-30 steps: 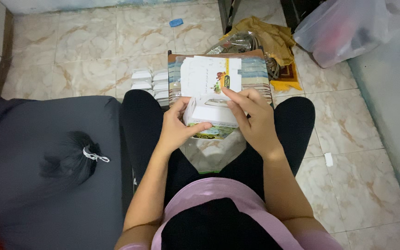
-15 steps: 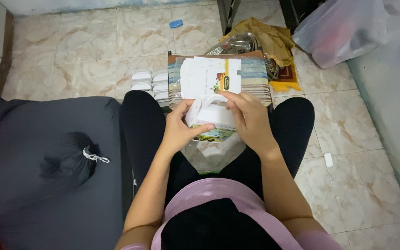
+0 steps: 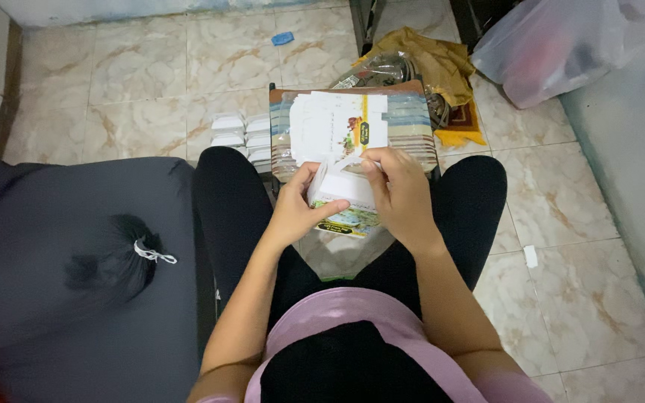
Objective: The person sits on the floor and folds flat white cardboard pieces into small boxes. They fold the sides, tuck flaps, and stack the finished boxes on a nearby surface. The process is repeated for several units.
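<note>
A small white cardboard box (image 3: pixel 345 195) with green and yellow print is held between both hands above my lap. My left hand (image 3: pixel 298 210) grips its left side, thumb across the lower front. My right hand (image 3: pixel 399 192) clasps its right side and top flap. Just beyond the hands, a stack of flat white box blanks (image 3: pixel 337 128) rests on a low striped surface (image 3: pixel 416 119). I sit with black-clad legs apart.
A large dark tied sack (image 3: pixel 76 261) fills the left. Folded white boxes (image 3: pixel 242 136) stand in rows on the tiled floor beside it. A yellow cloth (image 3: pixel 433 66) and a clear plastic bag (image 3: pixel 554 46) lie at the back right.
The hands have turned the small box slightly and shifted a little lower; the fingers have worked along its flap. Nothing else has moved.
</note>
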